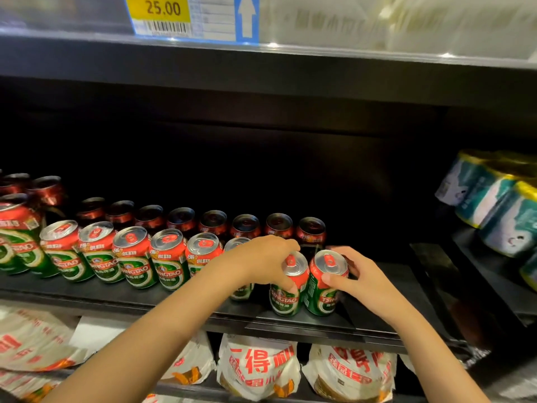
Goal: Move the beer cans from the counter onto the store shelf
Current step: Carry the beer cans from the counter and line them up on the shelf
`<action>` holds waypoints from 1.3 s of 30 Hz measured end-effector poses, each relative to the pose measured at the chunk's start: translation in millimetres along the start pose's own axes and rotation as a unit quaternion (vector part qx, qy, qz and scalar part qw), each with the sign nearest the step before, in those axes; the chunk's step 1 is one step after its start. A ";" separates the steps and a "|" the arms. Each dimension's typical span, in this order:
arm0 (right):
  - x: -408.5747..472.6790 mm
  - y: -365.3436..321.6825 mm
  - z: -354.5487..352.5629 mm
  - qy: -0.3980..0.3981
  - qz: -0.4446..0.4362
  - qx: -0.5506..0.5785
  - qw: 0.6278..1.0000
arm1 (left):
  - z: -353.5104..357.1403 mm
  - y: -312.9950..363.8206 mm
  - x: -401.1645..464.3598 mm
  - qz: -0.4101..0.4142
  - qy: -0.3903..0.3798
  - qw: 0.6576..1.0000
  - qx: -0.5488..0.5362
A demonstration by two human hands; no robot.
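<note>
Nearest me, white snack bags (258,367) with red lettering fill the lower shelf. Above them, on the black shelf (174,299), the left hand (261,258) curls over the top of one green-and-red beer can (286,298), fingers wrapped round its rim. The right hand (356,279) pinches the neighbouring can (322,289) between thumb and fingers. Both cans stand upright, touching, at the shelf's front edge. A row of matching cans (136,257) stretches left, with darker cans (215,222) behind. Overhead hangs a yellow price tag (161,10).
</note>
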State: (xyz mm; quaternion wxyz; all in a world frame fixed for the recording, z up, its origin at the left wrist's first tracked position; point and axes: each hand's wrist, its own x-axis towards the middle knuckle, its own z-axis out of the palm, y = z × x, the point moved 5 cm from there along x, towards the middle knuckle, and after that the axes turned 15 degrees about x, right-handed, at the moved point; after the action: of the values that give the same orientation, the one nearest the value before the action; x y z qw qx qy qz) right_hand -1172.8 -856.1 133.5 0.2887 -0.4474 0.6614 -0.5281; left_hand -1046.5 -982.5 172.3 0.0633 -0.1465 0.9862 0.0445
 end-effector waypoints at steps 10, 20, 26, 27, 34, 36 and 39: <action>1.7 -6.4 14.4 0.119 -0.033 0.022 0.992 | -5.5 -24.5 -0.7 -0.060 0.109 0.992 0.007; 5.9 0.1 25.9 0.201 -0.024 0.016 0.979 | -4.2 -30.0 -3.4 -0.098 0.120 0.985 0.079; 3.3 3.6 28.5 0.196 -0.030 0.004 0.980 | 4.5 -36.8 1.7 -0.069 0.105 0.991 0.051; 3.0 3.8 28.0 0.188 -0.027 0.005 0.982 | 7.1 -39.6 4.0 -0.063 0.099 0.992 0.042; -1.0 1.1 30.2 0.189 -0.041 0.006 0.981 | 7.8 -44.2 3.5 -0.032 0.103 0.994 -0.026; -0.6 0.4 30.7 0.192 -0.042 0.007 0.980 | 6.1 -42.5 1.8 -0.023 0.100 0.994 -0.040; 0.0 0.2 30.7 0.193 -0.038 0.003 0.981 | 4.7 -41.9 -0.1 -0.011 0.090 0.994 -0.054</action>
State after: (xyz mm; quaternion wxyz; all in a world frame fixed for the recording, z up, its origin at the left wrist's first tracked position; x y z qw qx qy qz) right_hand -1146.6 -869.6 124.9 0.1369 -0.3611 0.6858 -0.6169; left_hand -1033.5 -1021.9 164.7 -0.0329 -0.1640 0.9823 0.0840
